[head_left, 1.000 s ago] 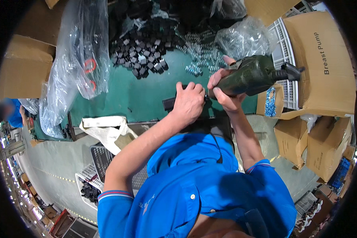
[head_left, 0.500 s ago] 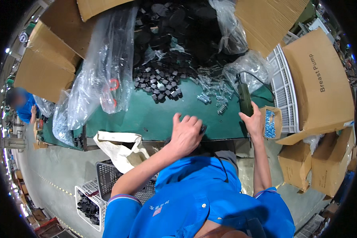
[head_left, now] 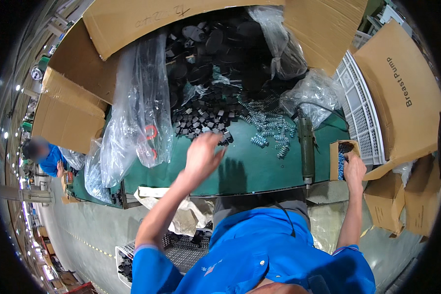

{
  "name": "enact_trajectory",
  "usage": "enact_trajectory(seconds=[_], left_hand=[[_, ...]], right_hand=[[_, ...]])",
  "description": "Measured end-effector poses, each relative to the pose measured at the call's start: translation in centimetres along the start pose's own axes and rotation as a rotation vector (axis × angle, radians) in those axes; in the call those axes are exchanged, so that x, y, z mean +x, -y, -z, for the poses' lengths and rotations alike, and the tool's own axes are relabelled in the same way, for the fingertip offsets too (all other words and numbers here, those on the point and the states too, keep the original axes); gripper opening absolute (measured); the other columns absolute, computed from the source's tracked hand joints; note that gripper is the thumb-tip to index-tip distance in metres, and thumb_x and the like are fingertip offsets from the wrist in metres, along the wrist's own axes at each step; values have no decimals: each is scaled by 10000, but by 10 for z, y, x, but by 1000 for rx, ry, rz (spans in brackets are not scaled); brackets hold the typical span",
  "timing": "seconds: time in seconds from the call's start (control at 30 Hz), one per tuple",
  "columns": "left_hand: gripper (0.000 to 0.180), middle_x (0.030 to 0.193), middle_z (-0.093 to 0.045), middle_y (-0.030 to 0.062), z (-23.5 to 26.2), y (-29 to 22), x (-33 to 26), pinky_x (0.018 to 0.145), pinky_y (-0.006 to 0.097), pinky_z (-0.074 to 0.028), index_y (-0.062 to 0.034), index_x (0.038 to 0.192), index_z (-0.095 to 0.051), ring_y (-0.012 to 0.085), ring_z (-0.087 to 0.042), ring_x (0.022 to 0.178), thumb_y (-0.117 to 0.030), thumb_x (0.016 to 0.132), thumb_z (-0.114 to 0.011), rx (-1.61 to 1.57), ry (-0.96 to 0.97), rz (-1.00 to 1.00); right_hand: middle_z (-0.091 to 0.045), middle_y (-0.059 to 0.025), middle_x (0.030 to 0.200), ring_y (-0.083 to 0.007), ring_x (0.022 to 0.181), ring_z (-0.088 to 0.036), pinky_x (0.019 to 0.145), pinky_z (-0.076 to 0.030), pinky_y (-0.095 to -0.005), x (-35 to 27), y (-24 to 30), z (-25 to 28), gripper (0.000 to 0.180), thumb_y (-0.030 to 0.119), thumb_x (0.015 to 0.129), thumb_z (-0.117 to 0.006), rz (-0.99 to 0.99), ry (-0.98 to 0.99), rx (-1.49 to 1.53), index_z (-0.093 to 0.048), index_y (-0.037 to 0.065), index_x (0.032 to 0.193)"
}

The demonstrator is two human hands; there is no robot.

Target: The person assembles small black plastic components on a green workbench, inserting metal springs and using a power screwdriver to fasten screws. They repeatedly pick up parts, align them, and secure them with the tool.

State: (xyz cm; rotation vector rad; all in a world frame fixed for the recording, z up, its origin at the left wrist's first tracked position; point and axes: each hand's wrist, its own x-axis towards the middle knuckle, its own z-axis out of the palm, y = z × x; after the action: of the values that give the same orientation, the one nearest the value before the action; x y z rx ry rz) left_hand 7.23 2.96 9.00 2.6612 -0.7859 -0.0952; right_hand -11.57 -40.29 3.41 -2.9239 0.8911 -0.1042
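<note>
My left hand [head_left: 202,156] is over the green table at the near edge of a heap of small black square blocks [head_left: 206,120]. Its thumb stands apart from the fingers, and nothing shows in its grasp. My right hand [head_left: 354,172] reaches into a small cardboard box [head_left: 334,161] of blue screws [head_left: 341,165], its fingertips hidden inside. Between the hands, a dark green electric screwdriver [head_left: 306,152] lies on the table, its bit toward the front edge. Several metal coil springs [head_left: 272,130] are strewn right of the blocks.
A large carton [head_left: 98,39] opens at the back, with black round parts [head_left: 196,33] inside. Clear plastic bags [head_left: 142,98] hang over the table. A white crate [head_left: 360,108] stands at right. Below the table are a cream sack [head_left: 179,215] and crates. Another person [head_left: 49,159] sits far left.
The screwdriver has left my right hand and lies on the table; that hand has moved right into the screw box. My left hand has gone forward to the blocks, without the dark piece seen earlier.
</note>
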Motion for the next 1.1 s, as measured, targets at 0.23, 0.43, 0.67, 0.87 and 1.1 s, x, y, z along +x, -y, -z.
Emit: enact_trajectory(seconds=[0.23, 0.43, 0.67, 0.87, 1.1], left_hand=[[303, 1130, -645, 165, -70, -28, 233, 904, 454, -497, -37, 1133, -661, 368, -594, 1089, -140, 848, -665, -24, -188, -249], [335, 1250, -649, 116, -116, -48, 285, 991, 486, -391, -80, 1159, -684, 297, -557, 1199, -88, 848, -561, 320, 98, -68], [340, 1091, -655, 113, -36, -30, 224, 867, 428, -503, -98, 1129, -686, 339, -608, 1043, -93, 791, -714, 93, -325, -324], [399, 1129, -686, 50, 27, -29, 106, 945, 302, -489, -52, 1199, -688, 170, -630, 1033, -39, 804, -741, -988, 119, 100], [415, 1216, -653, 43, -82, -2, -2, 996, 318, -474, 6, 1235, -642, 167, -608, 1114, -19, 823, -685, -1693, 411, 318]], right_hand=[[-674, -180, 931, -396, 848, -658, 719, -506, -494, -1, -9, -13, 123, 110, 838, -686, -35, -38, 58, -633, 31, 915], [-670, -172, 871, -389, 809, -657, 700, -498, -496, -5, 0, -1, 136, 151, 844, -675, -126, -47, 199, -616, 36, 884], [-684, -148, 866, -365, 810, -660, 706, -493, -467, -1, 13, 6, 152, 173, 824, -724, -91, -11, 219, -658, 52, 889], [-688, -177, 871, -385, 837, -652, 735, -491, -473, 1, 2, -2, 145, 176, 851, -693, -92, 36, 205, -674, 35, 877], [-701, -180, 903, -375, 880, -665, 757, -497, -473, 4, -6, 5, 183, 162, 827, -700, -29, 165, 213, -682, 34, 957]])
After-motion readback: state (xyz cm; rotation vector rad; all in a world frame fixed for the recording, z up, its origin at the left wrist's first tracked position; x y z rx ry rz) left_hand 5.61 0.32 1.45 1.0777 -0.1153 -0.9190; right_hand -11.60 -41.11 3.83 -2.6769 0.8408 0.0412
